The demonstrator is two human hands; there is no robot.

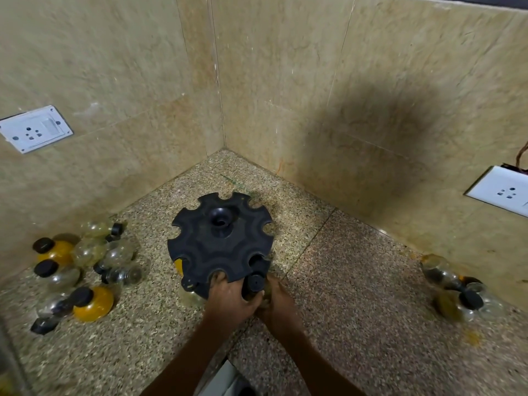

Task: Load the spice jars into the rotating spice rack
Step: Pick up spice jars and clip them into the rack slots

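Both hands (231,295) (275,300) clasp our black-capped jar (255,282) at rack (220,241) edge; glass looks slippery, breakable, so we hold its body.

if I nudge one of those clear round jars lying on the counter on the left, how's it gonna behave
The clear jars look bulbous and lie on their sides, so one would probably roll, likely curving because of the black cap. They look empty, so probably light. If glass, a knock against the neighbouring jars on the speckled counter might chip one.
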